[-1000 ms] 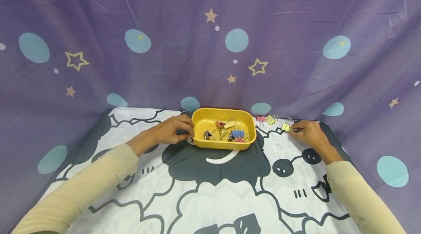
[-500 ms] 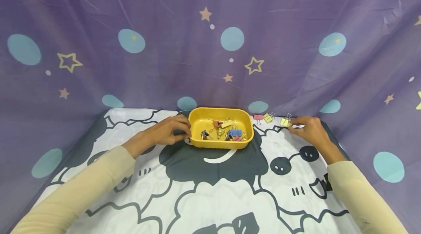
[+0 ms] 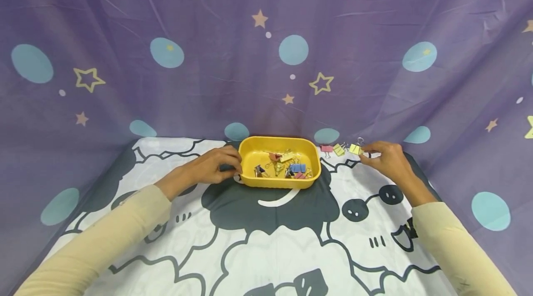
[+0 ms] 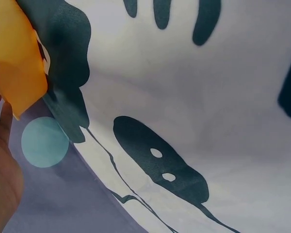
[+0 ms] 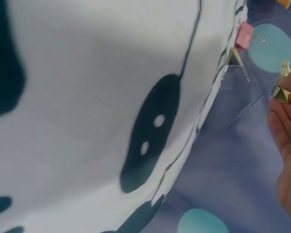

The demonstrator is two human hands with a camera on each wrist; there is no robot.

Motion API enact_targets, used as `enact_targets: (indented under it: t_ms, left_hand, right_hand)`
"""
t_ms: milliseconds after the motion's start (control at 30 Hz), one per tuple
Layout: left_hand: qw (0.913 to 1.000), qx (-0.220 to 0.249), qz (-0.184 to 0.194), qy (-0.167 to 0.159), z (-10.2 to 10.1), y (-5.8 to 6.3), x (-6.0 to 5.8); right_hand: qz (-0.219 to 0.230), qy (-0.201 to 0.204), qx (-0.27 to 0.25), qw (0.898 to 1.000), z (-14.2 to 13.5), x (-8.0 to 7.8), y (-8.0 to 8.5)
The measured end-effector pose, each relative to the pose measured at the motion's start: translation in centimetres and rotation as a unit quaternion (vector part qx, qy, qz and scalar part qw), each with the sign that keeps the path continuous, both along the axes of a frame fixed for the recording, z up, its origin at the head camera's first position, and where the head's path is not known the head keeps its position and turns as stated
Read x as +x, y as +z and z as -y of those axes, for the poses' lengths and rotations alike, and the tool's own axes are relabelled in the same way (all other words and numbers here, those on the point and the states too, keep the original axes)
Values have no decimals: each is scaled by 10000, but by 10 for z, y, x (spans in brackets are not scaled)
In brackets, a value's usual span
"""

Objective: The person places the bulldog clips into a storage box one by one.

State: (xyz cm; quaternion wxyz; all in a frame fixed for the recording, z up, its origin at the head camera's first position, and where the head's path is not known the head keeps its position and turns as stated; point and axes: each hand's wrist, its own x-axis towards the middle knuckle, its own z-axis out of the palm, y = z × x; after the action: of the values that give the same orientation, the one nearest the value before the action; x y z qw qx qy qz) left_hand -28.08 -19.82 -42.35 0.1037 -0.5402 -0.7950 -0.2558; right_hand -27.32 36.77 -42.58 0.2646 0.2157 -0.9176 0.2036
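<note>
My left hand (image 3: 217,164) holds the left end of a yellow plastic tray (image 3: 275,183), its thumb and fingers at the rim. In the left wrist view only the tray's corner (image 4: 26,82) shows beside those fingers. My right hand (image 3: 388,161) pinches a yellow binder clip (image 3: 355,149) by its body, with the wire handles pointing up. The right wrist view has this clip (image 5: 282,93) between thumb and fingers. Just left of it lie another yellow binder clip (image 3: 339,150) and a pink binder clip (image 3: 326,149), in a row at the cloth's back edge.
Several binder clips lie in the tray, among them a blue one (image 3: 297,167), a red one (image 3: 275,157) and a pink one (image 3: 300,175). A white cloth (image 3: 283,249) with dark cartoon sheep covers the table. Behind it hangs a purple curtain (image 3: 208,92).
My right hand has lifted the yellow binder clip and brought it left, closer to the other two clips. The left hand stays at the tray. The head view has shifted slightly.
</note>
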Motion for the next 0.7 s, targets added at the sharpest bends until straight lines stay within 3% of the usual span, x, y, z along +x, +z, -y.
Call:
enact_targets:
  t_ms: [300,700]
  left_hand:
    - [10000,25,-70,-4,1,-3,-1]
    - [9999,-91,-53,-110,-1,3,1]
  right_hand:
    - [-50,226,-65,9997,19,1,10]
    - [-6,597,-150,9981,52,0,22]
